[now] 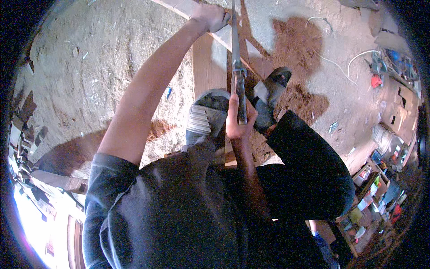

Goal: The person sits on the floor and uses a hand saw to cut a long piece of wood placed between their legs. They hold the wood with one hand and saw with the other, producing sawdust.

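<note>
My left hand (209, 18) is closed over a long strip of wood (221, 38) at the top of the view. The strip slants down to the right across a wider wooden board (202, 74). In my right hand (240, 121) is the dark straight handle of a handsaw (235, 54), fingers wrapped round it. Its narrow grey blade points away from me and crosses the strip just right of my left hand. Whether the teeth are in the wood I cannot tell. My left sandalled foot (207, 117) rests on the board.
Reddish-brown sawdust (298, 45) lies on the floor at the right, near my other sandalled foot (273, 89). A pale cord (345, 71) curls beyond it. Boxes of mixed odds and ends (374, 193) stand at the far right. Wood offcuts (20, 152) are piled at the left.
</note>
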Tool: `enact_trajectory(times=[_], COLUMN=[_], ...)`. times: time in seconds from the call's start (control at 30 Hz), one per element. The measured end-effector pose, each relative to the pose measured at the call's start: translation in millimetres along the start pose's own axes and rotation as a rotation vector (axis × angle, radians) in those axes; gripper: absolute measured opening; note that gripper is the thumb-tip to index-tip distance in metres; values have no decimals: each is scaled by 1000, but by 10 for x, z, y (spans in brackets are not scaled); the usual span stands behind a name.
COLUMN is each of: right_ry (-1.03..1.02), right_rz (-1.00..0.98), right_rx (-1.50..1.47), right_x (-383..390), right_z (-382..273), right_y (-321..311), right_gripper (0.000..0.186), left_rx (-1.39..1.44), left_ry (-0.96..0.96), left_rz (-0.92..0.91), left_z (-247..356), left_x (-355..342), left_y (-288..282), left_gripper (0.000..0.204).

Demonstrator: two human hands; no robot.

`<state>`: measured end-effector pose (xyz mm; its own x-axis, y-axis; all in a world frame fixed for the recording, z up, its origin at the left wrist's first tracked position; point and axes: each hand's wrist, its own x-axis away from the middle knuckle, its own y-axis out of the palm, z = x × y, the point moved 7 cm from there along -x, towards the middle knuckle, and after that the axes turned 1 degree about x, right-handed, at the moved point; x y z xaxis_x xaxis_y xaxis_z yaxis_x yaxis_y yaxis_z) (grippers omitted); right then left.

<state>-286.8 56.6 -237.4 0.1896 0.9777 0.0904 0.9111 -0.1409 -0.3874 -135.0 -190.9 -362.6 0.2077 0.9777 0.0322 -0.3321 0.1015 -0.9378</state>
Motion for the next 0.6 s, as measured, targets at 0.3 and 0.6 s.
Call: enact_trajectory(times=[0.3,0.6], right_ry=[-79,6], right_rz=[30,39], right_rx=[-17,-15], right_x=[-72,-116], right_z=[-114,85], right_y=[-35,-6], right_gripper=[32,29], left_rx=[-96,-64], left_ry=[88,52], left_rz=[-179,-180], left_z=[229,215], left_x=[35,33], left_y=[-204,-221], left_gripper=[51,51])
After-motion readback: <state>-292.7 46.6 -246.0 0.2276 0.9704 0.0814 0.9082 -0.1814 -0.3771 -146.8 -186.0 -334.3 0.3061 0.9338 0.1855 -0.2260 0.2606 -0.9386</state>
